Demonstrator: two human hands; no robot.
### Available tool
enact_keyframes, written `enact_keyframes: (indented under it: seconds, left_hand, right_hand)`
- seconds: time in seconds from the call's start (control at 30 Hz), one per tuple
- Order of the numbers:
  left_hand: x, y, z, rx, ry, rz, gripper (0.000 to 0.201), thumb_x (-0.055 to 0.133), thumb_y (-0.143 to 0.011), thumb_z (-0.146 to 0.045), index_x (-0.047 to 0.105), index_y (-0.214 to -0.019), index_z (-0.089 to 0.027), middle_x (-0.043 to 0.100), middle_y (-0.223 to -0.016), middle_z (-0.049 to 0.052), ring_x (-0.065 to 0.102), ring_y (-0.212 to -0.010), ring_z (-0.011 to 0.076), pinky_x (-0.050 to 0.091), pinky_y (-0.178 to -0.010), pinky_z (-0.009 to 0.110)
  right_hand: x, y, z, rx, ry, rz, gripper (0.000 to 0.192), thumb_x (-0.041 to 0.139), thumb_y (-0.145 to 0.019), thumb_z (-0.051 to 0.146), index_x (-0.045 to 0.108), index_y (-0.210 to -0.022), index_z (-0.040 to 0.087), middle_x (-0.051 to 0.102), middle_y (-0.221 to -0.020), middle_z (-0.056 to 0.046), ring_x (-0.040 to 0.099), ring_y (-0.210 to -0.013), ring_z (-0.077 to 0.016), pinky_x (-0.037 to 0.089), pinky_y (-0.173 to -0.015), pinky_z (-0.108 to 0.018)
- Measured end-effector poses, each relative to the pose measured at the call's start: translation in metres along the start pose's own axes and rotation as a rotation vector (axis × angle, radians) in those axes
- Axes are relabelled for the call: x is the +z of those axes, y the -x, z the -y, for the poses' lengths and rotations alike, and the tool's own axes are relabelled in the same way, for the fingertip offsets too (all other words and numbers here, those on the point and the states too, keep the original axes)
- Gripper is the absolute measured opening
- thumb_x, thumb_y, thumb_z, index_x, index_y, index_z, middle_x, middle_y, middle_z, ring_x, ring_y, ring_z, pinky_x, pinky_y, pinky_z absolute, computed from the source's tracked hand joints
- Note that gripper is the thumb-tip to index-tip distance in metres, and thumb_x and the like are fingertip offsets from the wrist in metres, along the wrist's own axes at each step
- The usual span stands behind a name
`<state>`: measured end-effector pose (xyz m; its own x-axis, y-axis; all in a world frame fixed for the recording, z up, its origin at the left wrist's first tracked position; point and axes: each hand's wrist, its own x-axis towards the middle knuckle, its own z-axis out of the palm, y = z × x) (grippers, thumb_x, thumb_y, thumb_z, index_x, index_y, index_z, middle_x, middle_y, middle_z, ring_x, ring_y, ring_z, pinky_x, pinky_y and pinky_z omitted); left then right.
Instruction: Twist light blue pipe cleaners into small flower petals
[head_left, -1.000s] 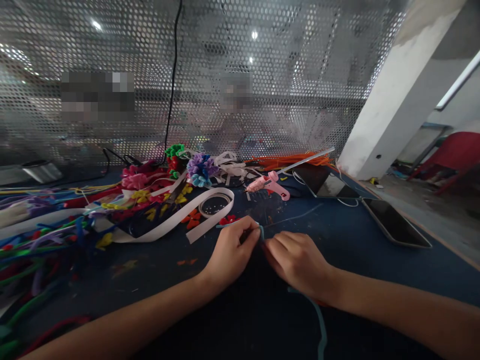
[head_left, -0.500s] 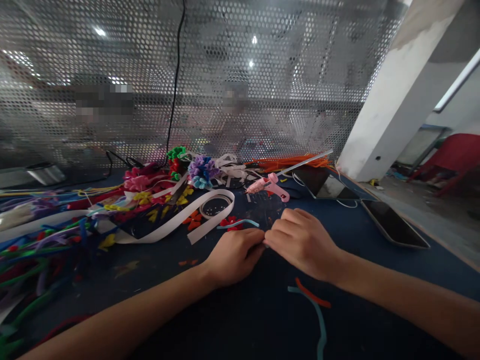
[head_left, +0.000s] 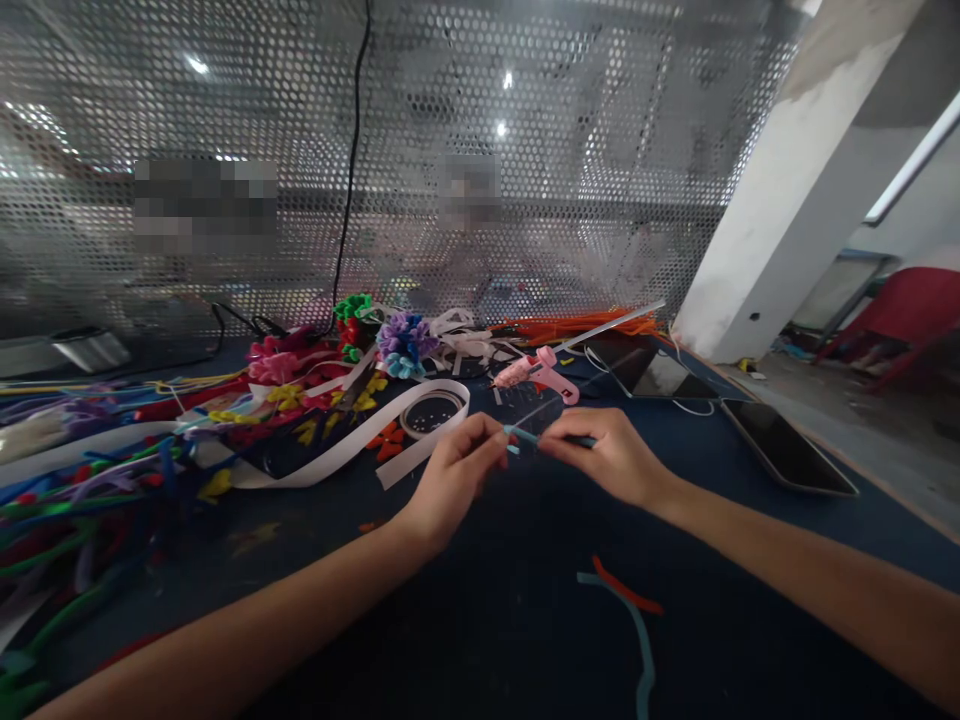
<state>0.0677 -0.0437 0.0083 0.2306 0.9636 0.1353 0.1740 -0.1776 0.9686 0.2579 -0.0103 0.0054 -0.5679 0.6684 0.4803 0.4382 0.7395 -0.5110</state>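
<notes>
My left hand (head_left: 452, 475) and my right hand (head_left: 602, 455) are raised a little above the dark blue table (head_left: 750, 500), fingertips facing each other. Between them they pinch a short teal pipe cleaner (head_left: 523, 435), each hand on one end. Just behind the hands lie a small red pipe-cleaner flower (head_left: 386, 440) and a roll of white ribbon (head_left: 431, 410). On the table close to me lie a loose teal pipe cleaner (head_left: 640, 640) and a short red one (head_left: 626, 592).
A pink glue gun (head_left: 536, 372) lies behind the hands. Finished flowers (head_left: 403, 338) and piles of coloured pipe cleaners (head_left: 90, 470) fill the left. Two dark tablets (head_left: 787, 450) lie at the right. A perforated metal screen (head_left: 480, 150) closes the back.
Both hands rose off the table and moved away from me, now stretching the teal pipe cleaner between them. The loose red and teal pieces near me were uncovered.
</notes>
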Motion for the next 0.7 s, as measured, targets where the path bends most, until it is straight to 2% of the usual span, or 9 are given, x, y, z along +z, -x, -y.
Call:
enact_keyframes:
  seconds: [0.07, 0.1, 0.17, 0.23, 0.33, 0.43, 0.53, 0.6, 0.7]
  left_hand:
    - [0.0, -0.001, 0.001, 0.02, -0.132, -0.069, 0.021, 0.043, -0.082, -0.028, 0.048, -0.067, -0.016, 0.044, -0.057, -0.004, 0.034, -0.045, 0.007, 0.025, -0.043, 0.019]
    - [-0.001, -0.001, 0.001, 0.061, -0.247, -0.063, 0.02, 0.043, -0.082, -0.026, 0.049, -0.065, -0.016, 0.045, -0.057, -0.004, 0.038, -0.048, 0.0081, 0.027, -0.046, 0.02]
    - [-0.003, 0.001, 0.0, 0.145, -0.517, -0.018, 0.016, 0.044, -0.081, -0.021, 0.05, -0.066, -0.017, 0.049, -0.06, -0.003, 0.045, -0.056, 0.0105, 0.03, -0.052, 0.021]
    - [-0.005, 0.004, -0.002, 0.185, -0.74, 0.047, 0.014, 0.043, -0.08, -0.018, 0.052, -0.07, -0.018, 0.053, -0.064, -0.003, 0.049, -0.059, 0.0122, 0.029, -0.053, 0.023]
    - [-0.008, 0.006, -0.004, 0.234, -0.89, 0.16, 0.012, 0.043, -0.08, -0.016, 0.052, -0.072, -0.019, 0.056, -0.068, -0.002, 0.05, -0.062, 0.0131, 0.029, -0.054, 0.023]
    - [-0.01, 0.006, -0.008, 0.332, -0.903, 0.306, 0.012, 0.044, -0.079, -0.014, 0.052, -0.072, -0.019, 0.055, -0.069, -0.001, 0.05, -0.063, 0.0133, 0.031, -0.055, 0.022]
    - [-0.012, 0.004, -0.012, 0.453, -0.745, 0.54, 0.013, 0.044, -0.08, -0.012, 0.053, -0.075, -0.017, 0.055, -0.071, 0.0, 0.05, -0.066, 0.0129, 0.034, -0.061, 0.022]
    - [-0.013, 0.003, -0.015, 0.477, -0.567, 0.653, 0.013, 0.043, -0.082, -0.013, 0.054, -0.076, -0.016, 0.055, -0.073, 0.002, 0.049, -0.067, 0.0124, 0.036, -0.063, 0.022]
    - [-0.014, 0.004, -0.016, 0.38, -0.331, 0.638, 0.014, 0.045, -0.085, -0.018, 0.053, -0.075, -0.015, 0.053, -0.07, 0.002, 0.047, -0.065, 0.0118, 0.037, -0.061, 0.022]
  right_hand:
    - [0.009, 0.009, 0.011, -0.176, 0.286, -0.007, 0.024, 0.045, -0.088, 0.021, 0.06, -0.07, 0.015, 0.056, -0.064, -0.001, 0.048, -0.06, -0.0111, 0.033, -0.055, -0.025]
    - [0.012, 0.013, 0.018, -0.278, 0.431, 0.002, 0.024, 0.044, -0.087, 0.017, 0.058, -0.067, 0.015, 0.054, -0.061, -0.001, 0.046, -0.059, -0.0117, 0.029, -0.054, -0.026]
    - [0.014, 0.019, 0.032, -0.447, 0.647, 0.012, 0.022, 0.045, -0.084, 0.011, 0.056, -0.066, 0.016, 0.051, -0.059, -0.001, 0.042, -0.057, -0.0131, 0.024, -0.051, -0.029]
    - [0.011, 0.022, 0.044, -0.509, 0.757, 0.022, 0.019, 0.046, -0.081, 0.008, 0.057, -0.067, 0.016, 0.05, -0.058, -0.001, 0.041, -0.057, -0.0141, 0.021, -0.051, -0.03]
    - [0.001, 0.02, 0.056, -0.437, 0.787, 0.057, 0.02, 0.047, -0.081, 0.008, 0.055, -0.065, 0.017, 0.051, -0.058, -0.001, 0.041, -0.06, -0.0152, 0.021, -0.052, -0.03]
    - [-0.014, 0.014, 0.057, -0.308, 0.683, 0.118, 0.023, 0.05, -0.082, 0.012, 0.054, -0.06, 0.017, 0.052, -0.057, -0.001, 0.042, -0.061, -0.0148, 0.024, -0.054, -0.029]
    - [-0.031, 0.006, 0.051, -0.167, 0.442, 0.223, 0.019, 0.055, -0.083, 0.021, 0.06, -0.065, 0.018, 0.057, -0.061, 0.001, 0.046, -0.063, -0.0127, 0.03, -0.058, -0.026]
    - [-0.042, 0.001, 0.046, -0.077, 0.237, 0.287, 0.014, 0.057, -0.082, 0.024, 0.064, -0.071, 0.019, 0.06, -0.066, 0.002, 0.05, -0.066, -0.0111, 0.034, -0.062, -0.024]
    - [-0.051, -0.005, 0.037, 0.046, -0.011, 0.334, 0.012, 0.059, -0.079, 0.027, 0.067, -0.075, 0.018, 0.063, -0.07, 0.001, 0.055, -0.068, -0.0102, 0.038, -0.064, -0.022]
